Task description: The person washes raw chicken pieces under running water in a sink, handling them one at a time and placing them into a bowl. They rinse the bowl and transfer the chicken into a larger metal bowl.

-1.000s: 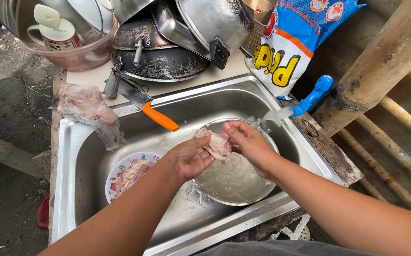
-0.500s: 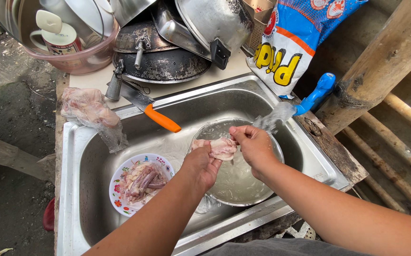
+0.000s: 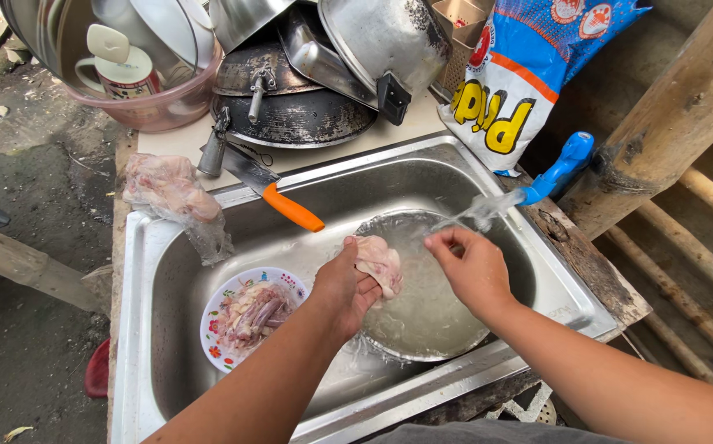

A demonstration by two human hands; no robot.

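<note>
A person's left hand (image 3: 342, 289) is cupping a pale, glistening piece of raw chicken (image 3: 379, 263), fingers curled up under it, over a round metal basin (image 3: 455, 329) of cloudy water. The right hand (image 3: 470, 267) is hovering just beside the meat under the stream, fingers loosely pinched together and holding nothing that can be made out. Both forearms are reaching in from the bottom edge, angled toward each other.

Water is running from a blue plastic tap (image 3: 564, 163) just beyond the right hand. The basin is sitting in a stainless steel sink (image 3: 167, 312), its walls dull and wet. Just to the left of the left hand, a floral-rimmed plate (image 3: 226, 300) is holding more cut raw meat. Beyond the hands, an orange-handled knife (image 3: 278, 197) is lying across the sink's rim, and a thin plastic bag of chicken (image 3: 167, 191) is slumping on the left corner. Further back, blackened pans and steel pots (image 3: 307, 90) are stacked beside a pink tub (image 3: 155, 107) of crockery and a blue and white sack (image 3: 521, 78). Rough wooden poles (image 3: 669, 123) are framing the right side; bare ground is lying to the left.
</note>
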